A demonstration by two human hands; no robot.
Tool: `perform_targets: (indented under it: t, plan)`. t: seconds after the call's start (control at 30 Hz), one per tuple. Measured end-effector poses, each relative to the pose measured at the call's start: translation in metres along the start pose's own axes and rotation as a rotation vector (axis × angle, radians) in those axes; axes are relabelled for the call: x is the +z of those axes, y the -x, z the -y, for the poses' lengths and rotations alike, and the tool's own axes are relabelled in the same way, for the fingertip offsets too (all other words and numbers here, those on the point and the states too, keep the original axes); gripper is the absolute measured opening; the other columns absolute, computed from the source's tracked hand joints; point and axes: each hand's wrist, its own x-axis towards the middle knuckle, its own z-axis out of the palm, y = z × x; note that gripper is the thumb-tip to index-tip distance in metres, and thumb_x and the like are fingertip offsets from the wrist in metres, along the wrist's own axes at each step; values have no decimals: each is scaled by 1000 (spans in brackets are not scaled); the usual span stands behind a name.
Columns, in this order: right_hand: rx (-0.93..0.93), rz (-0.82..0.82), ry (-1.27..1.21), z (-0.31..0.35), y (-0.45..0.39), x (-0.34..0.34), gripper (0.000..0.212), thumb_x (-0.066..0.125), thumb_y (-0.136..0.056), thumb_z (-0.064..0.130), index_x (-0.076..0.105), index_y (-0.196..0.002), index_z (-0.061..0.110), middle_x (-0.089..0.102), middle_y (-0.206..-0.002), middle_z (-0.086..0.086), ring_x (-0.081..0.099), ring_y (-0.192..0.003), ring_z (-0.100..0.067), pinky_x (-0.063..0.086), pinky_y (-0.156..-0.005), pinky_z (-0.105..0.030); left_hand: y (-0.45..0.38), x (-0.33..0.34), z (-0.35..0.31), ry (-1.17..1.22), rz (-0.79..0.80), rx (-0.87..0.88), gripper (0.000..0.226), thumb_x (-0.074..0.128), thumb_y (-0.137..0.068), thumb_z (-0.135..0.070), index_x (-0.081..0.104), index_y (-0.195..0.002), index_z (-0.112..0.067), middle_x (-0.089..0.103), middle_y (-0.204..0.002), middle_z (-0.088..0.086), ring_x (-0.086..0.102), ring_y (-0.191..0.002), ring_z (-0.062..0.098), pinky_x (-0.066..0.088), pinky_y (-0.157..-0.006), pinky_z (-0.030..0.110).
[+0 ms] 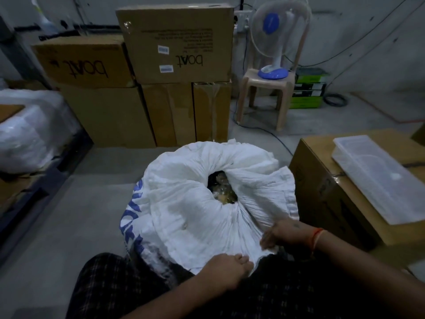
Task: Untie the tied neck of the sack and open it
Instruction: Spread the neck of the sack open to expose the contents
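— Where's the sack?

— Upright on the floor, just in front of the person's knees, beside a box. Its neck already gapes: a dark hole at the middle shows something packed inside, and I see no tie on it.

— Why hold it at the near edge?

— To spread the mouth wider, I'd judge — the cloth is rolled outward all round.

— And the hands?

— The left hand is curled over the rim nearest the body, fingers closed on the cloth. The right hand pinches a fold just beside it — both gripping, neither spread flat.
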Motion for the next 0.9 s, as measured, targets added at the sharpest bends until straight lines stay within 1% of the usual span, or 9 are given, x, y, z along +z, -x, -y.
perform_targets:
  t: [0.07, 0.13, 0.2, 0.3, 0.43, 0.57, 0.67, 0.77, 0.9]
  plan:
    - [37, 26, -178, 6, 4, -5, 82, 50, -49, 95, 75, -101, 37, 74, -105, 5, 69, -114, -20, 55, -86, -16, -3, -2, 1, 71, -157, -57, 53, 35, -88, -27, 70, -126, -20, 79, -117, 5, 79, -90, 28, 62, -66, 31]
    - [13, 13, -258, 11, 11, -18, 48, 48, -91, 54, 72, -121, 25, 69, -131, 2, 60, -130, -18, 43, -112, -32, -6, -13, 6, 339, -207, -92, 41, 49, -92, -27, 62, -131, -26, 76, -117, 9, 74, -98, 34, 60, -84, 38]
    - [-29, -60, -291, 11, 18, -26, 55, 37, -92, 45, 63, -136, 25, 57, -147, 8, 38, -146, -7, 22, -126, -33, -3, -25, 18, 553, -243, -104, 46, 52, -94, -33, 60, -139, -27, 76, -123, 10, 72, -106, 27, 55, -97, 29]
    - [-1, -289, -401, 14, 23, -27, 72, 38, -78, 53, 61, -141, 24, 53, -151, 10, 33, -145, -4, 22, -126, -30, 3, -57, 45, 713, -418, -196, 58, 57, -94, -51, 62, -145, -24, 74, -135, 3, 72, -115, 9, 47, -102, 14]
    - [214, -979, -551, 23, -7, -23, 43, 56, -77, 41, 79, -105, 20, 73, -108, -3, 66, -105, -25, 52, -96, -46, -9, -95, 101, 899, -782, -481, 28, 68, -98, -27, 78, -124, -23, 80, -119, -5, 75, -107, 6, 59, -101, 34]
    - [368, -1151, -631, 28, -40, -46, 30, 59, -76, 44, 80, -91, 27, 66, -108, -6, 60, -109, -26, 35, -95, -30, -26, -116, 164, 813, -911, -657, 25, 71, -96, -19, 79, -120, -20, 76, -127, -1, 69, -116, 14, 58, -104, 43]
    - [554, -1126, -642, 13, -63, -58, 26, 68, -75, 50, 78, -92, 34, 60, -130, -10, 51, -126, -34, 30, -103, -34, -41, -119, 210, 676, -848, -680, 34, 76, -90, -26, 75, -124, -29, 62, -145, 3, 54, -137, 23, 47, -114, 50]
    - [745, -881, -768, -4, -78, -56, 28, 83, -71, 53, 74, -95, 41, 40, -152, -9, 31, -143, -36, 29, -117, -49, -59, -121, 253, 677, -719, -716, 34, 78, -89, -35, 74, -122, -39, 42, -161, 6, 34, -151, 32, 36, -121, 56]
    - [766, -516, -1013, -28, -88, -48, 49, 85, -64, 63, 70, -105, 41, 44, -141, -14, 37, -142, -35, 35, -117, -39, -76, -119, 308, 813, -373, -666, 37, 77, -76, -62, 74, -110, -48, 39, -162, 10, 24, -157, 31, 29, -125, 55]
